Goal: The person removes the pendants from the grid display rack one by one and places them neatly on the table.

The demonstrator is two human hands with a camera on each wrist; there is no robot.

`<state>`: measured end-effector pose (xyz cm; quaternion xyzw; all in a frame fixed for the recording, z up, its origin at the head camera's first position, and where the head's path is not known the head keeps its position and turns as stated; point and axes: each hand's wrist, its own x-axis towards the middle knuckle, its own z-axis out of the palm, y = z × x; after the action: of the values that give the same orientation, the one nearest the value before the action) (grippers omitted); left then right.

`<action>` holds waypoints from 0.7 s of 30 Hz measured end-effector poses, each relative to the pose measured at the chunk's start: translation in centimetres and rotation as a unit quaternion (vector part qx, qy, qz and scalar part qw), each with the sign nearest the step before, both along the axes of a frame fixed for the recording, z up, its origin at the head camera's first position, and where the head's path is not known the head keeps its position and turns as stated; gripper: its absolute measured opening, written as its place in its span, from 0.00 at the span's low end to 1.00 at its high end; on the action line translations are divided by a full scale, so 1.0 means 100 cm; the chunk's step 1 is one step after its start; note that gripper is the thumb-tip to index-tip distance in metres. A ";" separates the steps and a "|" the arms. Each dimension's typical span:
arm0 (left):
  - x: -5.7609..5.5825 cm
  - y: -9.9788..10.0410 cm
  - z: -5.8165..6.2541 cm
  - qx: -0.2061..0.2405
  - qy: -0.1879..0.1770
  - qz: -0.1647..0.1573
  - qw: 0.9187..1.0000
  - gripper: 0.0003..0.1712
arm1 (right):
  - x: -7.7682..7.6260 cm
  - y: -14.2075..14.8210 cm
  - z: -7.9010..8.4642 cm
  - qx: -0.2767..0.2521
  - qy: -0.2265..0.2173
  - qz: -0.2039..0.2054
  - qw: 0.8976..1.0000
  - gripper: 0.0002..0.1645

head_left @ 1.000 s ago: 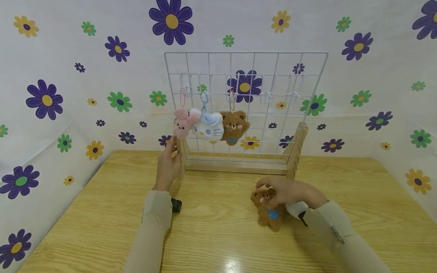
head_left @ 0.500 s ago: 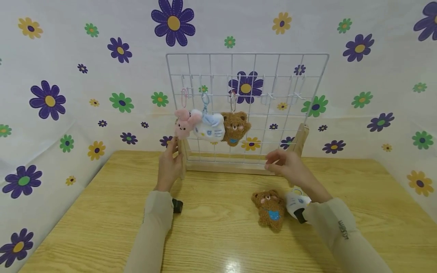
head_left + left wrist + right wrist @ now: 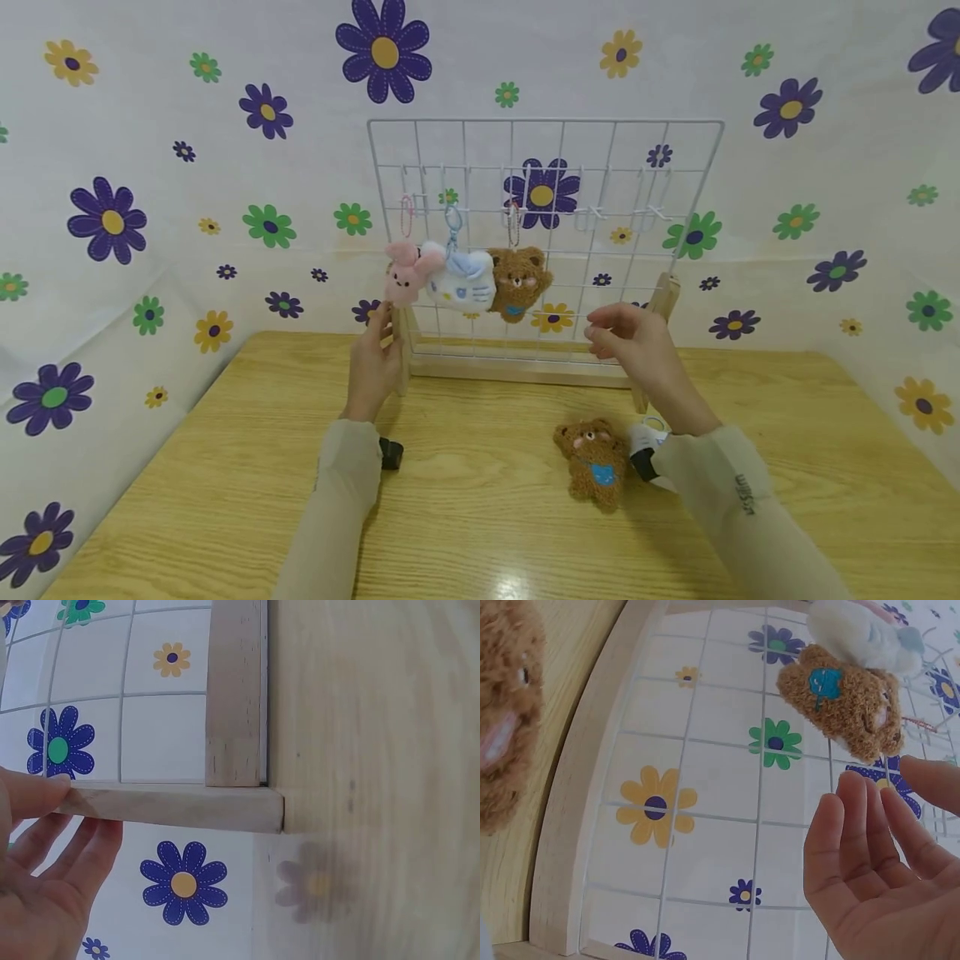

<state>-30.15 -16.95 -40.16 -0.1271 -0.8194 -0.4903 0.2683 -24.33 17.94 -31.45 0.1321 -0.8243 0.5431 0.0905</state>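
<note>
My left hand (image 3: 372, 367) pinches the wooden side post (image 3: 165, 806) of a white wire grid rack (image 3: 592, 250), thumb on one face and fingers on the other. Over that hand hang a pink plush rabbit (image 3: 406, 279), a white plush cat head (image 3: 459, 283) and a brown plush bear (image 3: 519, 279) on hooks. My right hand (image 3: 637, 350) is raised in front of the grid's lower right, fingers loosely bent with nothing between them. A second brown plush bear (image 3: 596, 462) lies face up on the table below it. Beside that bear, a white plush (image 3: 645, 437) is partly hidden by my right sleeve.
More hooks (image 3: 588, 212) stick out from the right half of the grid. The rack's right wooden post (image 3: 663, 304) stands just behind my right hand. A flower-patterned cloth (image 3: 180, 275) surrounds the back of the wooden table (image 3: 465, 500).
My right hand has let go of the bear on the table and risen toward the grid; the bear stays lying there. The left hand keeps its place on the post.
</note>
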 end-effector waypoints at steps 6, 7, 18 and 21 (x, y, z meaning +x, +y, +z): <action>0.002 0.001 0.000 0.024 -0.012 -0.003 1.000 0.34 | 0.000 -0.009 0.005 -0.027 0.004 -0.006 1.000 0.18; 0.002 0.001 0.000 0.031 -0.015 -0.004 0.999 0.35 | -0.001 -0.010 0.005 -0.034 0.004 -0.007 0.999 0.17; 0.001 0.004 -0.001 0.061 -0.025 0.007 0.998 0.33 | -0.010 -0.025 0.015 -0.089 0.046 -0.037 0.994 0.13; 0.000 0.007 0.000 0.064 -0.034 0.012 0.997 0.33 | -0.011 -0.027 0.017 -0.098 0.047 -0.047 0.993 0.13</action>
<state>-30.14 -16.29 -40.12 -0.0833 -0.7967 -0.5422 0.2537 -25.44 15.21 -29.74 0.1085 -0.7671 0.6098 0.1671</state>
